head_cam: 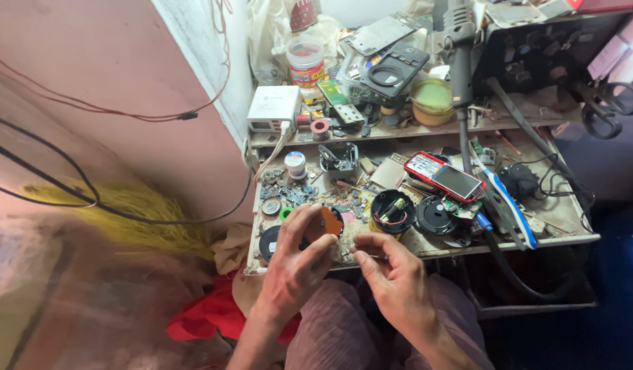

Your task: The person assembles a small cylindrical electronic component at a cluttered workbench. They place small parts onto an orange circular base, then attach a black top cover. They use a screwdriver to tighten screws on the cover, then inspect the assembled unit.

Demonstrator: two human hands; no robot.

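Observation:
My left hand (296,264) grips a small round orange circuit board (324,224) between thumb and fingers, held just above the front edge of a cluttered workbench (563,212). My right hand (391,274) is close beside it with fingers curled, pinching what looks like a thin tool or wire near the board; the item is too small to make out. A round black housing (392,210) with coloured wires and a black disc (436,215) lie on the bench just beyond my hands.
A red phone (444,175) lies mid-bench beside a blue-and-white tool (509,209). A white charger box (274,107), a plastic jar (306,62), a hot-air gun (459,48) and phone parts crowd the upper shelf. Pink wall with cables stands left; a red cloth (207,315) lies below.

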